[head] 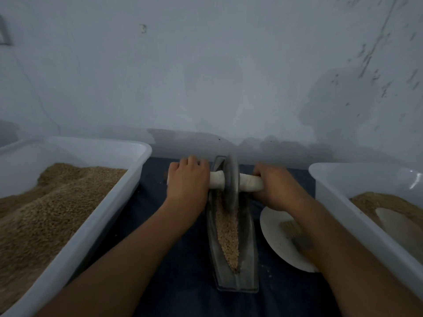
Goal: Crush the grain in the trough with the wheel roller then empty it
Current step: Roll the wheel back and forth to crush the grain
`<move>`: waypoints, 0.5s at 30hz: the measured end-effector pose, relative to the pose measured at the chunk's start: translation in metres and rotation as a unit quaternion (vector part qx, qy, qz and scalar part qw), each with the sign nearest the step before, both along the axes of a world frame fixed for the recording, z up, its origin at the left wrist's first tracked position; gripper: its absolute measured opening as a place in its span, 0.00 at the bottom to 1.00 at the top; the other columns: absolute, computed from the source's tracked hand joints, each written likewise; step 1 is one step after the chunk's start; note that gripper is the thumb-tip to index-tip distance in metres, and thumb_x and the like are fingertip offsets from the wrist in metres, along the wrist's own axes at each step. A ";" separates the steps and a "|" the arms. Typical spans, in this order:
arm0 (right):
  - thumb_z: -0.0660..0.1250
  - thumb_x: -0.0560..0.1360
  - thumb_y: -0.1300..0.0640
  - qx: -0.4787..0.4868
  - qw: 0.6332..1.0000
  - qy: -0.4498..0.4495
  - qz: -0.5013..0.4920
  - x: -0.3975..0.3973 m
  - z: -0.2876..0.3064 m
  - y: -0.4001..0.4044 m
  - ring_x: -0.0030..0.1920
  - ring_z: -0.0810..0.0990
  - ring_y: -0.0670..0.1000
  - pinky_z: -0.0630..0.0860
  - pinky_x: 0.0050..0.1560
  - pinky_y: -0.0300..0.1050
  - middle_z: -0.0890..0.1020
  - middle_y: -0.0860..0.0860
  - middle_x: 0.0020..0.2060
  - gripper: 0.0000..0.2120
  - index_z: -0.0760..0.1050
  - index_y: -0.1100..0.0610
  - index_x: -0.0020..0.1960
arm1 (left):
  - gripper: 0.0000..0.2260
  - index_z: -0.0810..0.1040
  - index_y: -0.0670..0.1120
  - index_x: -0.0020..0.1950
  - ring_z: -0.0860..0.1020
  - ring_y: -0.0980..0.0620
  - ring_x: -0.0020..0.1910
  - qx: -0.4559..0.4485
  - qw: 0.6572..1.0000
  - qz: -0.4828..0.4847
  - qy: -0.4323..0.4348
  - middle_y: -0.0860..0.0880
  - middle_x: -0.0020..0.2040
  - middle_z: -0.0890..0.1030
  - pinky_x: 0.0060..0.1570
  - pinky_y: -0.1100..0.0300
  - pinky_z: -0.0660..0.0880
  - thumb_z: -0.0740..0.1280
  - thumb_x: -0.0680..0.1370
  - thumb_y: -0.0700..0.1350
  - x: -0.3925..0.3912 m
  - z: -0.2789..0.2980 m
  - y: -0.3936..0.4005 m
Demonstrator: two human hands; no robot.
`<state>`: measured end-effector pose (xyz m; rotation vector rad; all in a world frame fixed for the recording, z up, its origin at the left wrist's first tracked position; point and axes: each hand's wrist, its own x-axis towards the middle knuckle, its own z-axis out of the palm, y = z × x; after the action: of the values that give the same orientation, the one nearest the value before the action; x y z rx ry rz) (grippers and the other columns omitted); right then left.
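A narrow metal trough (248, 266) lies lengthwise on the dark cloth, with tan grain (227, 236) along its groove. The grey wheel roller (230, 179) stands upright in the trough's far end, on a pale axle handle (249, 183) that runs left to right. My left hand (187, 177) grips the left end of the handle. My right hand (273, 186) grips the right end. The grain under the wheel is hidden.
A large white tub (128, 193) heaped with grain stands to the left. Another white tub (343, 202) with grain and a pale scoop stands to the right. A white plate (277, 239) with a small brush lies beside the trough. A wall rises close behind.
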<state>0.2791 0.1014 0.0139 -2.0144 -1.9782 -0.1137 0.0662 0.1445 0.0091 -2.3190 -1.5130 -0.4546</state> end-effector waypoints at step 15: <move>0.78 0.60 0.36 -0.315 0.941 -0.091 0.082 -0.023 0.068 -0.056 0.41 0.79 0.42 0.73 0.36 0.40 0.81 0.41 0.42 0.21 0.78 0.41 0.48 | 0.11 0.76 0.42 0.49 0.73 0.51 0.34 -0.323 0.920 0.020 0.222 0.48 0.37 0.72 0.45 0.56 0.76 0.74 0.73 0.46 -0.010 0.040 -0.045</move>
<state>0.2561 0.0453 0.0823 -2.2413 -2.5300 0.4465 0.0561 0.0993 0.0489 -2.5832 -1.6218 0.6512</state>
